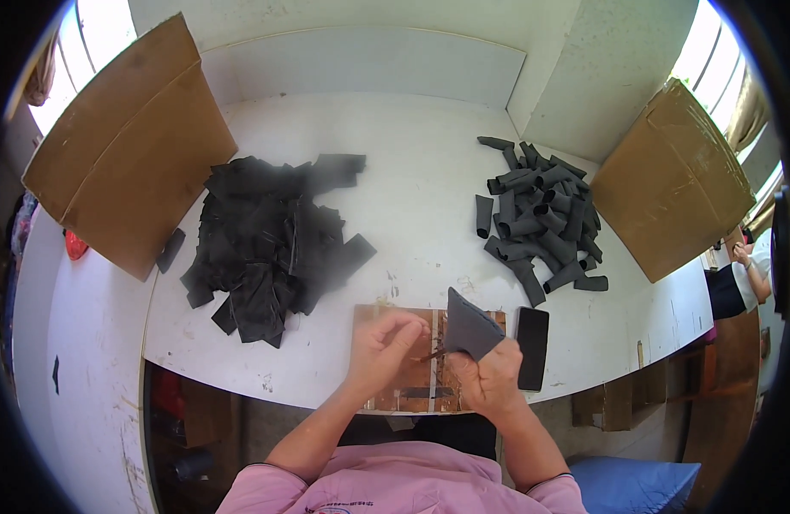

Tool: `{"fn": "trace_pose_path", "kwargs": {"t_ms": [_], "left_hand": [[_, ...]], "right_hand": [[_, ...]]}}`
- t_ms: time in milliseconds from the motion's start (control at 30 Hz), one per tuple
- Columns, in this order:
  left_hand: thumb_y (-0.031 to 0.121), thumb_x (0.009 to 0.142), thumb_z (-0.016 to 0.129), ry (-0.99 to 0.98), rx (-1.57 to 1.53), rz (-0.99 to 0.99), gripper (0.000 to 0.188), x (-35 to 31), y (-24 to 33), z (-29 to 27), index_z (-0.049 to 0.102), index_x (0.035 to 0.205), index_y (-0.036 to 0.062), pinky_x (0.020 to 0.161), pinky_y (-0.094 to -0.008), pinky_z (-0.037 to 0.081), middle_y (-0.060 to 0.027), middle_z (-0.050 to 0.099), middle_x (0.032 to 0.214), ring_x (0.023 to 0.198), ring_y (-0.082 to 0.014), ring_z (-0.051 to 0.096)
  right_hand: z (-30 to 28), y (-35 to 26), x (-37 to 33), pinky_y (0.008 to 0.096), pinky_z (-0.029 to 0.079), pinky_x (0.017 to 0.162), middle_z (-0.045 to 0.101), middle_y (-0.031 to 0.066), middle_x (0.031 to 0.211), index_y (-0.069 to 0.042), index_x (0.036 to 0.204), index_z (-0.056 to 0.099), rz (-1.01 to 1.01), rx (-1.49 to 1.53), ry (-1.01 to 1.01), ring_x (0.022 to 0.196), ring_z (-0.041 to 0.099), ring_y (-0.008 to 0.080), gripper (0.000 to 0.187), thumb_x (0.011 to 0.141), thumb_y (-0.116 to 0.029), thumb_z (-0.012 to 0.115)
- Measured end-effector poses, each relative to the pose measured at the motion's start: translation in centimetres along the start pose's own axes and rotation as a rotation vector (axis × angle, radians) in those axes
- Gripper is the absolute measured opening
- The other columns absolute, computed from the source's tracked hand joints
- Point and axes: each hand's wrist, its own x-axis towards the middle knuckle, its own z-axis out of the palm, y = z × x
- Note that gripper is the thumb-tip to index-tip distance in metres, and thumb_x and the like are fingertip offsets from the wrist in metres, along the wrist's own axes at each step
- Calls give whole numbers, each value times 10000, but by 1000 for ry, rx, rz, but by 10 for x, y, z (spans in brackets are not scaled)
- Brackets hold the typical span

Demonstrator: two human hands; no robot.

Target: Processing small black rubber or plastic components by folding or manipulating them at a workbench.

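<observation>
My right hand (491, 377) grips a dark grey flat piece of fabric-like sheet (472, 327), which stands up from the fingers with its slanted upper edge facing away. My left hand (385, 347) is just left of it, fingers curled and thumb against them; whatever may be in the pinch is too small to make out. Beneath both hands lies a brown, stained board (416, 377) with pale strips across it. A thin dark stick-like thing (434, 354) shows between the hands; I cannot tell whether it is held or lies on the board.
At the left is a heap of flat black pieces (258, 227). Rolled dark grey tubes (545, 210) are piled at the right. A black phone (533, 349) lies beside the board. Cardboard panels (129, 146) (678, 180) flank the white table (412, 197). Another person (755, 265) is at the far right.
</observation>
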Motion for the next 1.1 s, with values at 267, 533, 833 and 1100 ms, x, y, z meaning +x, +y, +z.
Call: {"fn": "trace_pose_path", "kwargs": {"t_ms": [267, 533, 833, 1100], "left_hand": [[73, 809, 538, 360, 559, 117, 113, 12, -83, -68, 579, 787, -30, 594, -206, 427, -32, 579, 675, 630, -68, 515], [62, 791, 539, 448, 743, 228, 98, 21, -91, -94, 561, 753, -26, 543, -235, 397, -66, 542, 638, 579, -111, 486], [72, 815, 519, 405, 688, 213, 120, 20, -96, -94, 538, 762, -33, 543, -230, 385, -51, 532, 674, 599, -99, 449], [65, 823, 514, 396, 664, 197, 98, 19, -93, -92, 531, 778, -20, 514, -193, 366, -18, 508, 682, 579, -63, 427]], "right_hand": [[-16, 100, 36, 223, 351, 450, 479, 37, 507, -27, 621, 500, 778, 733, 355, 489, 467, 102, 419, 874, -355, 433], [55, 148, -55, 262, 401, 448, 544, 78, 560, -23, 766, 539, 752, -75, 150, 476, 514, 144, 319, 863, -311, 443], [67, 125, -49, 343, 435, 522, 520, 88, 638, -65, 665, 492, 378, -583, 15, 612, 546, 243, 179, 772, -197, 548], [63, 121, -49, 347, 436, 533, 508, 96, 644, -54, 666, 491, 386, -535, -9, 618, 542, 247, 159, 759, -169, 551]]}}
